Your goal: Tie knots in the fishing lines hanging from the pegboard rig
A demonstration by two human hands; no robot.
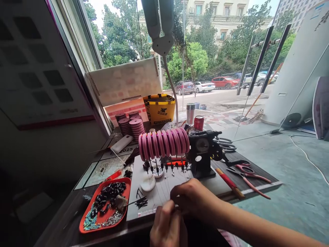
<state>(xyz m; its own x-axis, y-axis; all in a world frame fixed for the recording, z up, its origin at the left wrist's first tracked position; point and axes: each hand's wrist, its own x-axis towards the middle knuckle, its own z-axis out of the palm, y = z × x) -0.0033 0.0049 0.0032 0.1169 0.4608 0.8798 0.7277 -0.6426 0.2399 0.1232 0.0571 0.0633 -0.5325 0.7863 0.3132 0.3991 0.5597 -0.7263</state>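
Observation:
My left hand (166, 226) and my right hand (194, 200) meet at the near edge of a white work board (154, 195), fingers pinched together on something very small, likely a thin line; what it is stays hidden. Several fine lines run across the board from a row of pink spools (163, 143) mounted on a black winding machine (203, 152). Small black parts (141, 202) lie on the board just left of my hands.
A red tray (106, 204) of black beads and small bits sits at the left. Pliers and scissors (248, 175) and a red-handled tool (230, 183) lie right. Stacked pink spools (131, 125), a yellow bucket (159, 109), cans and a lamp arm (171, 85) stand behind.

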